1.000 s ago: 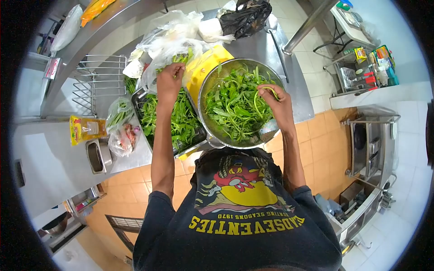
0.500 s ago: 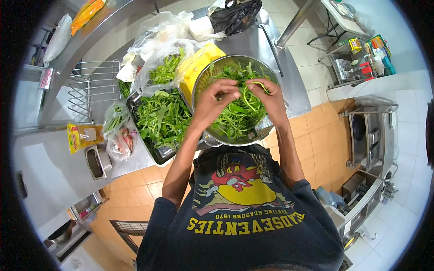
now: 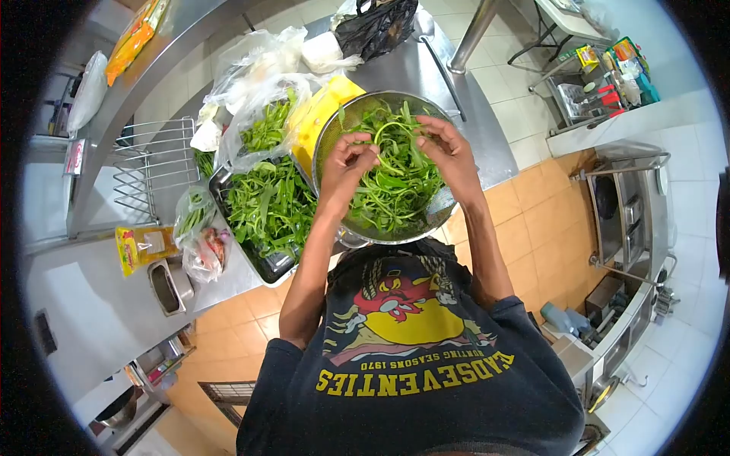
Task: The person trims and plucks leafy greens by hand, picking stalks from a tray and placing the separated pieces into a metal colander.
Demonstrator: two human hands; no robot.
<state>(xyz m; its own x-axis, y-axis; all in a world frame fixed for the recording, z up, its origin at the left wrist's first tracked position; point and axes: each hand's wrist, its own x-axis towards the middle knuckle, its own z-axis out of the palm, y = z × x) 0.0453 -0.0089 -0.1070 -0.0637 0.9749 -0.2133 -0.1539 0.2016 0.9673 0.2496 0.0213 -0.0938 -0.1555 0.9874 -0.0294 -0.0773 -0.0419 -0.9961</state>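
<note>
A round metal colander [image 3: 322,144] holds a heap of leafy green stems [image 3: 395,194]. Over its left side is my left hand [image 3: 346,169], thumb and fingers pinched on a pale green stem [image 3: 385,162]. My right hand [image 3: 450,156] hovers above the colander's right side, its fingers curled to a pinch against the leaves; what lies between its fingertips is hidden. To the left, a dark metal tray [image 3: 268,266] carries another pile of leafy greens [image 3: 270,201]. A clear plastic bag [image 3: 247,156] with more greens rests at the tray's far end.
Yellow sheet-like material [image 3: 323,114] lies between bag and colander. A black plastic bag [image 3: 378,30] and a long-handled utensil [image 3: 441,64] are on the far steel table. Leftward are a wire rack [image 3: 156,156], a yellow packet [image 3: 144,247] and a small metal container [image 3: 169,285].
The looped stem that was at my right fingertips no longer shows there. My hands are a little farther apart, and a stem now shows at my left fingertips. The view has shifted slightly.
</note>
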